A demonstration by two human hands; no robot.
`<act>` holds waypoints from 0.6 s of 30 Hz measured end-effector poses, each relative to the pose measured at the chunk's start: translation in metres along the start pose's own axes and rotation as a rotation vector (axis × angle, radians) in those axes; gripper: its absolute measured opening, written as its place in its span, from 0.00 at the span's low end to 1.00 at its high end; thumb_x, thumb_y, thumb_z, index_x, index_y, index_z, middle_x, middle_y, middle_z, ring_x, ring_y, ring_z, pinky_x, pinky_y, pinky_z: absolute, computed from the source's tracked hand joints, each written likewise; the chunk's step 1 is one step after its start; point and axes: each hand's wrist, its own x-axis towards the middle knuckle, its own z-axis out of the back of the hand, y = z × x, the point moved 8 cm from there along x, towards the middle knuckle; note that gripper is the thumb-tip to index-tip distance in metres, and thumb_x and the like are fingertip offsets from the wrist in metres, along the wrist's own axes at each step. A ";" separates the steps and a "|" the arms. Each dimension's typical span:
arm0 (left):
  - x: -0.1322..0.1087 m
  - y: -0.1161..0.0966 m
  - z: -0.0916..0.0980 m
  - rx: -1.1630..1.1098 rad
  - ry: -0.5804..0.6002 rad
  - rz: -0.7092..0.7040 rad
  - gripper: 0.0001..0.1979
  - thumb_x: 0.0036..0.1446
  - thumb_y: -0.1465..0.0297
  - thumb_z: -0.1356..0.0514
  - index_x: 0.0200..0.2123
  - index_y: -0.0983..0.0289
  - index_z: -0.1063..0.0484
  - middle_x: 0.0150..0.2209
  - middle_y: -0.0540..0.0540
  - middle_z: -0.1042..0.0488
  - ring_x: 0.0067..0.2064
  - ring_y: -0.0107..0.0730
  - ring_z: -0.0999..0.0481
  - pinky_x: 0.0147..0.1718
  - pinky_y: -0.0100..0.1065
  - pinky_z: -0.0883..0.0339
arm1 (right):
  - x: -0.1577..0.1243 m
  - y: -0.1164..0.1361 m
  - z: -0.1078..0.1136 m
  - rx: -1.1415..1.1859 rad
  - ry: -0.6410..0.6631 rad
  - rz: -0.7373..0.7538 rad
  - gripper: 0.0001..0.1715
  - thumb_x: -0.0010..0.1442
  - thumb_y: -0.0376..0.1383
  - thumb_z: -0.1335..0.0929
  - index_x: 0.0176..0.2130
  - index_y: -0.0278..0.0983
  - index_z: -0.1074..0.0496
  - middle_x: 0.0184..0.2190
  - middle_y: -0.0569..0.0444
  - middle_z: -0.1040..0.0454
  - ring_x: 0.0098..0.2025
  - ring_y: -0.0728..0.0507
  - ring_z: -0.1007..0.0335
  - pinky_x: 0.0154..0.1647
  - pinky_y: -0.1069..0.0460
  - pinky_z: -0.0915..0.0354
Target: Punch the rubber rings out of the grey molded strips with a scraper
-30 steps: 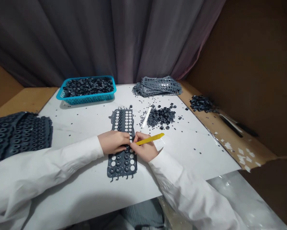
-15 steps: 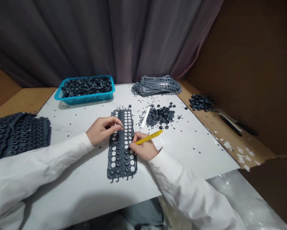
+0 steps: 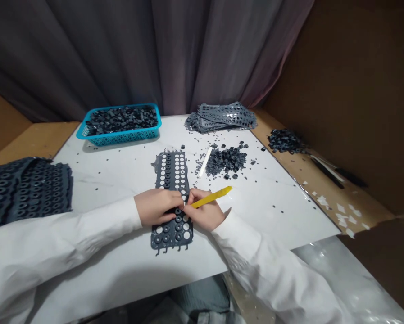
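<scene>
A dark grey rubber sheet (image 3: 172, 171) full of round holes and rings lies lengthwise on the white table (image 3: 120, 180) in front of me. My left hand (image 3: 157, 207) rests on the sheet's near half, fingers curled and pinching at a ring. My right hand (image 3: 203, 211) sits just right of it, closed round a yellow stick tool (image 3: 211, 197) whose tip meets the sheet by my left fingertips. Several rings remain in the sheet's near end.
A blue basket (image 3: 120, 120) of dark rings stands at the back left. Punched-out sheets (image 3: 222, 116) are piled at the back. Loose rings (image 3: 227, 160) and a white stick (image 3: 205, 162) lie right of the sheet. A stack of full sheets (image 3: 26, 189) sits at left.
My left hand reached up the sheet half a second ago and has come back down next to my right hand. The right hand with the yellow tool barely moved.
</scene>
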 end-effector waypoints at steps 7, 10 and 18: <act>0.008 -0.004 -0.008 0.238 0.086 -0.028 0.06 0.56 0.75 0.49 0.30 0.65 0.33 0.31 0.55 0.29 0.30 0.33 0.28 0.26 0.31 0.38 | 0.000 0.001 0.000 -0.002 -0.012 0.022 0.09 0.42 0.30 0.35 0.18 0.37 0.43 0.14 0.63 0.41 0.18 0.52 0.46 0.19 0.58 0.49; 0.004 0.000 -0.004 0.044 0.001 -0.032 0.06 0.57 0.74 0.49 0.31 0.64 0.33 0.32 0.54 0.29 0.30 0.30 0.29 0.27 0.29 0.38 | 0.000 0.002 -0.001 -0.007 0.000 0.026 0.10 0.42 0.31 0.35 0.18 0.37 0.43 0.13 0.63 0.42 0.18 0.53 0.47 0.19 0.57 0.51; -0.029 0.057 0.060 -0.461 -0.526 0.384 0.11 0.57 0.63 0.46 0.36 0.64 0.31 0.31 0.51 0.28 0.31 0.29 0.31 0.30 0.29 0.38 | 0.000 -0.003 0.000 0.115 0.002 -0.039 0.08 0.41 0.29 0.35 0.19 0.37 0.41 0.15 0.62 0.38 0.18 0.53 0.43 0.19 0.58 0.48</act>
